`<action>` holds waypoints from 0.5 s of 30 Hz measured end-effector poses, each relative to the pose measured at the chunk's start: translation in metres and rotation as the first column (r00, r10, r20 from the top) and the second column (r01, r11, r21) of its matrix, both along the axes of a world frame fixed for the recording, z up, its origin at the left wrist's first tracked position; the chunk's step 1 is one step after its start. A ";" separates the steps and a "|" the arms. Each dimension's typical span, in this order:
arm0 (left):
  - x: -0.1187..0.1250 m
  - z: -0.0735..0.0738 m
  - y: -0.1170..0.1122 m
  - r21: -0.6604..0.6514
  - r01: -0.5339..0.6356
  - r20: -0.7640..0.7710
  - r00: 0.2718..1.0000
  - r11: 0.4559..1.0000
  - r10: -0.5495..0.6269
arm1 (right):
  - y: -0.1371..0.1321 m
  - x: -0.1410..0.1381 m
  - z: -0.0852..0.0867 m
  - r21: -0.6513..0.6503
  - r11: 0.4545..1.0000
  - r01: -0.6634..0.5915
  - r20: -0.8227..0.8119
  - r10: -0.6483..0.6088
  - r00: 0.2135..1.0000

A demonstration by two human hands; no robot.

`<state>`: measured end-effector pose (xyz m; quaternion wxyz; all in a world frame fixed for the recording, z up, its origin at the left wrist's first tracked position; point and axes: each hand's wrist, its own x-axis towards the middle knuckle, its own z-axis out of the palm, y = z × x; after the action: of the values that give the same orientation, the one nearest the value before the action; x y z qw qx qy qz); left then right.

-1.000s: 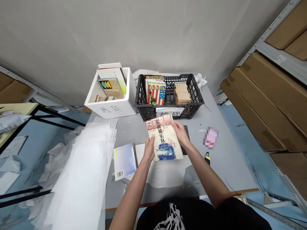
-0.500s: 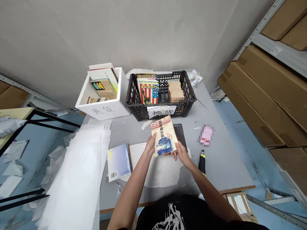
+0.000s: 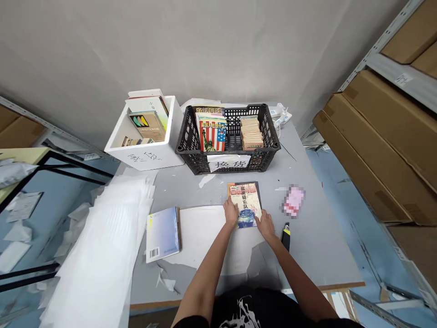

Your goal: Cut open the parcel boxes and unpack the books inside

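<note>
A cream-coloured book [image 3: 244, 203] with a blue drawing and dark characters on its cover lies flat over another dark-and-orange book [image 3: 258, 189], of which only edges show. My left hand [image 3: 231, 211] is at its left edge, fingers on the cover. At the lower right corner my right hand [image 3: 266, 223] holds the other side, its fingertips partly hidden. Both hands are closed about the book. Beneath and to the left spreads a white paper sheet [image 3: 201, 232]. A stack of books [image 3: 164, 232], a pale blue back cover with a barcode on top, sits farther left.
Behind stand a black plastic crate [image 3: 228, 169] and a white foam box [image 3: 145, 157], both holding books. White foam sheets [image 3: 92, 246] hang over the table's left side. A utility knife [image 3: 286, 237] and a blurred pink item [image 3: 294, 201] lie to the right. Shelved cardboard boxes [image 3: 378, 146] flank the table.
The cream book has been lowered from mid-air, tilted, to lie straight on the dark-and-orange book. Both hands moved down and right with it, still at its sides.
</note>
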<state>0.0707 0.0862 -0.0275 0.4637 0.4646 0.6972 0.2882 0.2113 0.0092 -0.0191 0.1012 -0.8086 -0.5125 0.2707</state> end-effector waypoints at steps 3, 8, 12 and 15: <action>0.003 0.002 -0.008 0.020 0.011 -0.170 0.985 1.000 -0.008 | -0.001 -0.006 0.001 -0.021 1.000 -0.010 0.104 0.013 0.994; -0.033 0.015 -0.011 0.080 0.042 -0.394 0.919 0.996 -0.007 | 0.007 -0.010 0.010 0.018 0.997 -0.071 0.220 0.065 0.973; -0.136 0.036 -0.014 0.069 -0.106 -0.617 0.777 0.992 0.126 | 0.020 -0.055 0.019 0.158 0.952 -0.263 0.016 0.264 0.964; -0.224 0.046 -0.026 -0.060 -0.318 -0.729 0.661 0.946 0.176 | 0.022 -0.127 0.023 0.077 0.919 -0.386 -0.285 0.391 0.875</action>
<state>-0.1532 0.0597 0.0184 0.1531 0.3958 0.9019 0.0804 0.0847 0.0317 0.0039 0.1271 -0.6389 -0.6458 0.3983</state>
